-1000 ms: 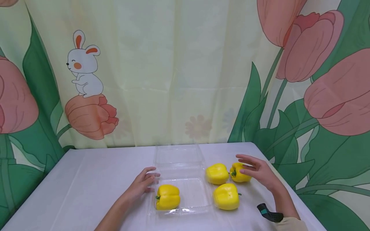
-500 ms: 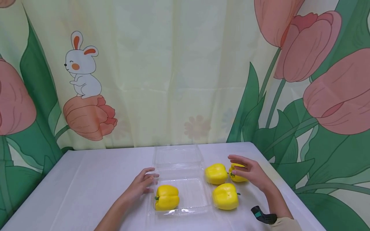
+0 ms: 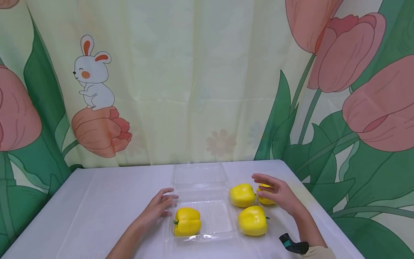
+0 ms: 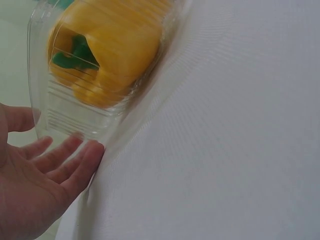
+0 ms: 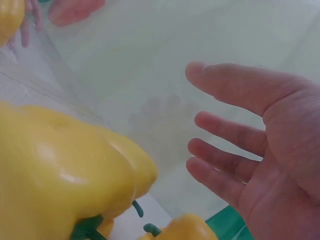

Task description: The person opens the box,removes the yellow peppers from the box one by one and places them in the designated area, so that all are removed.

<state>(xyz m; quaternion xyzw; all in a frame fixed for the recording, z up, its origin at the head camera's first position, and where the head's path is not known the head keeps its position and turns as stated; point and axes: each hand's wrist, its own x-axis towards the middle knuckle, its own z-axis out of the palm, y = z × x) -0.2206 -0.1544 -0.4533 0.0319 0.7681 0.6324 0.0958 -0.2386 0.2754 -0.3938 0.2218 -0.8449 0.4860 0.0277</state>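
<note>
A yellow bell pepper [image 3: 187, 222] lies on its side in the left part of a clear plastic clamshell container [image 3: 215, 217], its green stem pointing left. My left hand [image 3: 158, 205] is at the container's left side, fingers spread; in the left wrist view its fingertips [image 4: 92, 147] are right at the clear wall. Over on the right, my right hand [image 3: 280, 194] hovers with relaxed fingers and holds nothing. It partly hides the far-right pepper [image 3: 266, 200]. Two more yellow peppers lie close by, a back one [image 3: 242, 195] and a front one [image 3: 253, 220].
The container's lid [image 3: 198, 175] lies folded back behind it. A white cloth covers the table [image 3: 106, 201]. A curtain [image 3: 168, 108] with tulips and a rabbit hangs behind the table's back edge. A black strap [image 3: 292, 244] sits at the right wrist.
My right hand has moved a little to the left over the far-right pepper, covering more of it. The left hand, container and peppers stay where they were.
</note>
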